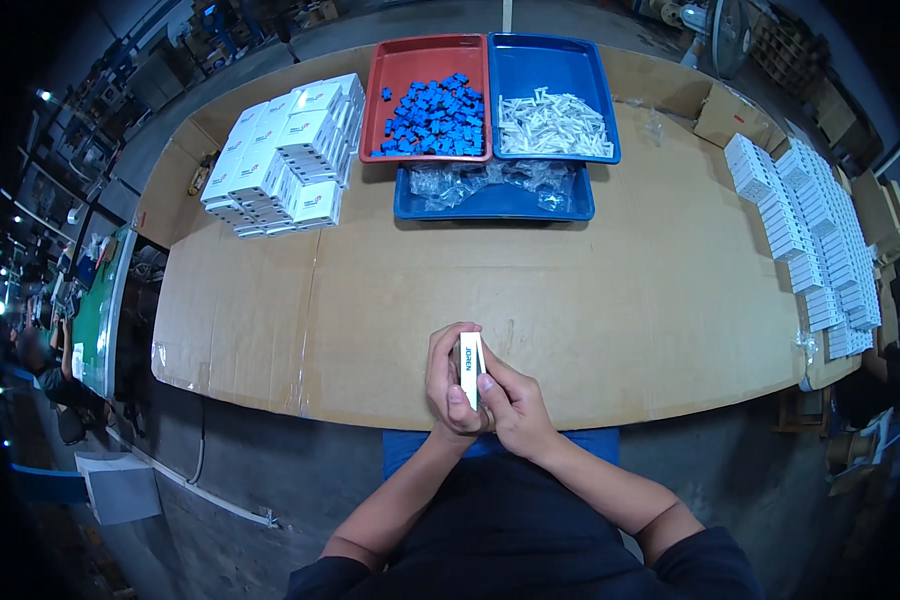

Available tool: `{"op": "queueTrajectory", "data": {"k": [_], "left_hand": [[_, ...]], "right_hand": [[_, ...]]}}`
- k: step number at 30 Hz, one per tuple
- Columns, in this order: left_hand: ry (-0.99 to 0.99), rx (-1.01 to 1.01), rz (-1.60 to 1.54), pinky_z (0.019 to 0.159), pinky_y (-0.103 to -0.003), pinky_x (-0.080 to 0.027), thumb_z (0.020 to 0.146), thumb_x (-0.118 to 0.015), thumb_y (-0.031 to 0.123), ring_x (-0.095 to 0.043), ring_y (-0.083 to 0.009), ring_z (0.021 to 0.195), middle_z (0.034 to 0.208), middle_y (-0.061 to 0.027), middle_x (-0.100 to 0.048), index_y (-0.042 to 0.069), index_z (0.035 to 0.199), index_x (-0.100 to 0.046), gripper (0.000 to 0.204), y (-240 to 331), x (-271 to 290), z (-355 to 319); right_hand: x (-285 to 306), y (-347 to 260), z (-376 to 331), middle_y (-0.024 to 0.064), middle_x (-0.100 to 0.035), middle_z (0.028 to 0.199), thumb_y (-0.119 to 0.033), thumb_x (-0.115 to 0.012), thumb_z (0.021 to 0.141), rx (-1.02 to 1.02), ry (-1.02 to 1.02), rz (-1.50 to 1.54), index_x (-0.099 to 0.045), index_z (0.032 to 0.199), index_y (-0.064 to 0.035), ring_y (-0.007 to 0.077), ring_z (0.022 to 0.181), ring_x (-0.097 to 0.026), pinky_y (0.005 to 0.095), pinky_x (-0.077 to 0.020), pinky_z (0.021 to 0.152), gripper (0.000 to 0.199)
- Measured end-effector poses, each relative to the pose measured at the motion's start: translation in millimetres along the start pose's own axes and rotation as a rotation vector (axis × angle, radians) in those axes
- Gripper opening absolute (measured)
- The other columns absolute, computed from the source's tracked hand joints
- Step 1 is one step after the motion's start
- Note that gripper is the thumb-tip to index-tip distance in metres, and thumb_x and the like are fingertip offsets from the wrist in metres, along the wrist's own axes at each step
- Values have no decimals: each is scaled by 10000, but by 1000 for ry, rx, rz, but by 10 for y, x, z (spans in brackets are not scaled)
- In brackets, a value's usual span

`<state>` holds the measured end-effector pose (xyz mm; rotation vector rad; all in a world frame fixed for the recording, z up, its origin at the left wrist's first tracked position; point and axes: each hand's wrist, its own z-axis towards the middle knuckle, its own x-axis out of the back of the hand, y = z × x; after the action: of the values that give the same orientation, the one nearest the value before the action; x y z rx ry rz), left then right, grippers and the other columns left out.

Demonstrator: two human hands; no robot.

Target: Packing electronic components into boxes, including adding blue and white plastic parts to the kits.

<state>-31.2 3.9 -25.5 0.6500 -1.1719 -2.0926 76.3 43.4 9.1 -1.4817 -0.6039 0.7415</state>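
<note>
A small white box [470,362] with dark print along its narrow side is held upright between my two hands, close to the table's near edge. My left hand [445,380] wraps round its left side, fingers curled. On the right side, my right hand [515,402] grips it with the thumb pressed against its lower edge. A thin dark gap shows along the box's right edge; whether that is an opened flap I cannot tell. The box's underside is hidden by my palms.
Cardboard covers the table [400,290]. White boxes [260,165] are stacked at the far left, more boxes [815,240] at the right. A red tray [378,110] holds blue pieces; a blue tray [550,65] holds white slim pieces. Below, another blue tray [490,213] holds clear plastic bags.
</note>
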Motion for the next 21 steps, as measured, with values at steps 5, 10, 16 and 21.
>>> {"op": "queueTrajectory", "data": {"k": [5,10,16,21], "left_hand": [[13,4,-19,956,-390,-463,950,-329,612,-574,-270,1093,1209,-207,-563,-97,1298,-535,817,53,-2,10],[24,28,-43,978,-394,-453,948,-326,600,-569,-267,1112,1224,-207,-558,-94,1296,-534,804,66,4,-9],[-153,54,111,1072,-428,-424,936,-325,776,-521,-312,1255,1390,-225,-477,-101,1529,-357,1059,98,41,101],[-307,84,162,1150,-463,-363,954,-348,839,-452,-358,1367,1483,-264,-432,-73,1634,-97,1165,17,114,70]], "right_hand": [[12,-10,11,238,-550,1515,-106,-538,1073,85,-15,-101,-412,1569,18,269,1345,-588,340,-464,1093,527],[33,-4,10,237,-569,1492,-111,-520,1078,136,-10,-140,-428,1559,22,272,1327,-603,344,-467,1089,508],[126,-3,111,116,-623,1314,-268,-522,1119,-12,51,97,-484,1534,6,179,1181,-593,308,-490,1012,499],[381,-123,129,117,-598,1289,-282,-532,1111,-150,-29,49,-534,1511,-24,206,1170,-580,331,-467,1051,475]]}}
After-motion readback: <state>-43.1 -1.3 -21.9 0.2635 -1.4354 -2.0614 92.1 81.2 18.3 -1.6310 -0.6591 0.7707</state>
